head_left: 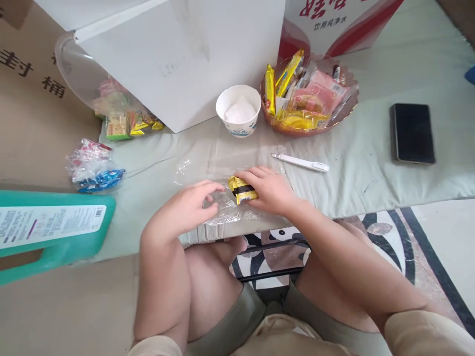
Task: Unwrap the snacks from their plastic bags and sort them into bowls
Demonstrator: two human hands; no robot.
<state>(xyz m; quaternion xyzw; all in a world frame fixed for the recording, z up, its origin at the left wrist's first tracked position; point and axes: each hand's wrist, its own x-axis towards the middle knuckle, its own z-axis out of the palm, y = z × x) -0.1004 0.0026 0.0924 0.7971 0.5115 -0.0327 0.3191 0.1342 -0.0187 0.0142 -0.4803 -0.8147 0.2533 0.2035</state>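
My right hand (272,190) is closed around a small yellow snack packet (241,190) with a dark band. Just left of the packet, my left hand (191,207) is open, its fingers apart and holding nothing. Under both hands lies a clear plastic sheet or bag (222,207) on the cloth. A white pen-shaped cutter (300,162) rests a little beyond my right hand. Behind the hands stands a paper cup (239,127) with something white inside. To its right is a pinkish bowl (319,129) filled with wrapped snacks.
A black phone (413,133) lies at the right. On the left are a green container (100,222), a crumpled wrapper bundle (94,165) and a clear tub (72,74) tipped over with snacks. A white box (178,59) and a red-white carton (330,29) stand behind.
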